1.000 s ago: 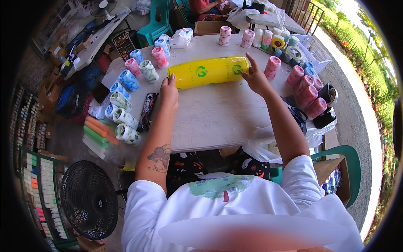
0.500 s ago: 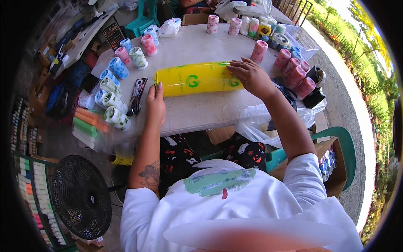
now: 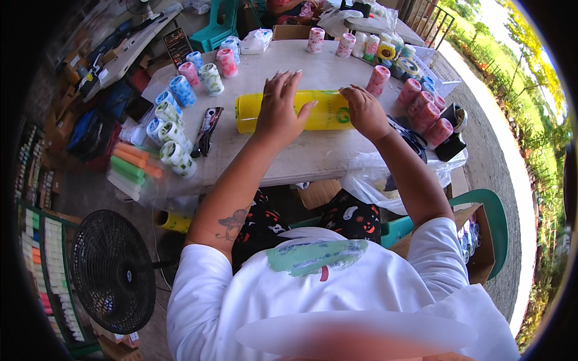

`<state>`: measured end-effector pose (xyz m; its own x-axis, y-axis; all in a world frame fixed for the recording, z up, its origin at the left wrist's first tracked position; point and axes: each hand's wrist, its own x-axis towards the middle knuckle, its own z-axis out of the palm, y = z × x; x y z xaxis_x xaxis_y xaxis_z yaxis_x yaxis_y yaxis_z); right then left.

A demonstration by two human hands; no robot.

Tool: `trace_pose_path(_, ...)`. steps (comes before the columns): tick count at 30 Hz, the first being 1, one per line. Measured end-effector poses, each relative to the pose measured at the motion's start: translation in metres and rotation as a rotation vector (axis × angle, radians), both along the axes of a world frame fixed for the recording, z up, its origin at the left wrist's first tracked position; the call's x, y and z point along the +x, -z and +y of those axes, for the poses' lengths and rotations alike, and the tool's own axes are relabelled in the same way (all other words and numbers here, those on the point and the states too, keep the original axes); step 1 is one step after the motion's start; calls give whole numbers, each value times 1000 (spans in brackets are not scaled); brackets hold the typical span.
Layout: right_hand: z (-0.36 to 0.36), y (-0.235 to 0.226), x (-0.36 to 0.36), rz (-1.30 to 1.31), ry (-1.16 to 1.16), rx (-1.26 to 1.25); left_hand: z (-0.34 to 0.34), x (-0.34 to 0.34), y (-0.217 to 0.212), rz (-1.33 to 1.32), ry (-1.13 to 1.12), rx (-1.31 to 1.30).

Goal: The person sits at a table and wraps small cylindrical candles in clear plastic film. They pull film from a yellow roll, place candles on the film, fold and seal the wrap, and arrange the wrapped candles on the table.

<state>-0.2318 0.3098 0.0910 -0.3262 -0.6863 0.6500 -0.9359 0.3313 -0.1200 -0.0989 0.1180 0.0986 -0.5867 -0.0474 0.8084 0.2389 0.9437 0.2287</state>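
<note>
On the table lies a yellow roll of cling wrap (image 3: 245, 115) with green printed marks, its length running left to right in front of me. My left hand (image 3: 280, 111) is over its middle, fingers spread and thumb apart; whether the palm touches the film I cannot tell. At the roll's right end my right hand (image 3: 365, 113) has its fingers bent together, pinching the wrap near its far edge. The fingertips partly hide what they grip.
Patterned pillar candles stand in groups at the left (image 3: 182, 90) and right (image 3: 409, 92) of the pale table (image 3: 271, 162). A dark packet (image 3: 206, 131) lies left of the roll. Clear plastic (image 3: 373, 171) hangs over the front edge. A black fan (image 3: 113, 271) stands at lower left.
My left hand has left the roll's left end and moved right, over its middle, with fingers opening. My right hand stays at the right end, its fingers now more bent.
</note>
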Motion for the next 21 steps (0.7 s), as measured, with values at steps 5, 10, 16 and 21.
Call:
trace_pose_path(5, 2, 1, 4, -22, 5, -89, 33, -71, -5, -267, 187, 11)
trace_pose_path(10, 0, -2, 20, -376, -62, -261, 25, -83, 0, -201, 365, 305)
trace_pose_path(16, 2, -13, -7, -476, -54, -89, 32, -73, -2, -196, 437, 415)
trace_pose_path(21, 4, 0, 0, -713, -86, -202, 18, -55, -19, -496, 450, 437)
